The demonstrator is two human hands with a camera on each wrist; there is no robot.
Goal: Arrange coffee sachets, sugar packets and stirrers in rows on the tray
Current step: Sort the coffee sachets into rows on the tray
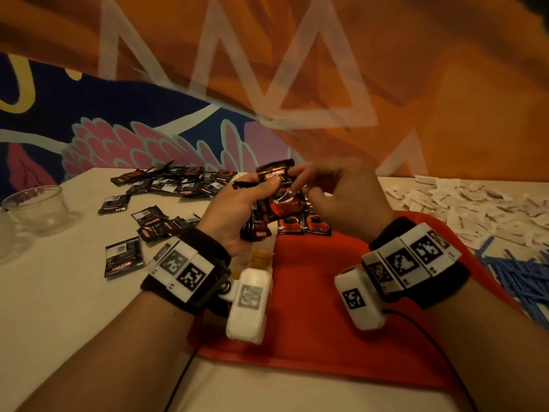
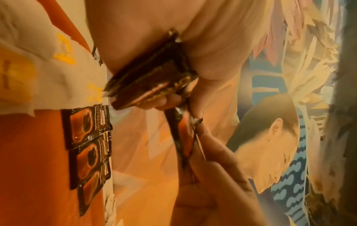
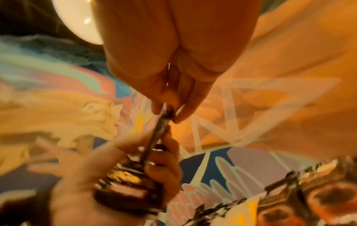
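Left hand [image 1: 237,209] held above the far edge of the flat red plastic tray [image 1: 312,292], fingers curled round a small stack of black-and-red foil coffee sachets [image 2: 152,79]; number in the stack impossible to count, edges fanned and blurred. Right hand [image 1: 347,197] close beside it, thumb and fingertips [image 3: 179,113] pinching the top edge of one upright black-and-red sachet [image 1: 276,185], seen edge-on and smeared in both wrist views. Row of black-and-red sachets with cup pictures [image 1: 303,224] lying flat on the tray's far part, side by side and slightly overlapping, partly hidden behind the hands; three visible in the left wrist view. Loose heap of black sachets [image 1: 178,182] scattered on the pale table [image 1: 59,307] to the left, print too small to read. Pile of white paper sugar packets [image 1: 475,203] at far right, and blue plastic stirrers [image 1: 517,275] nearer, cut off by the frame edge. Clear glass cup [image 1: 38,209] at far left, partly cropped. White paper with yellow marks [image 2: 58,68] beside the tray, largely covered.
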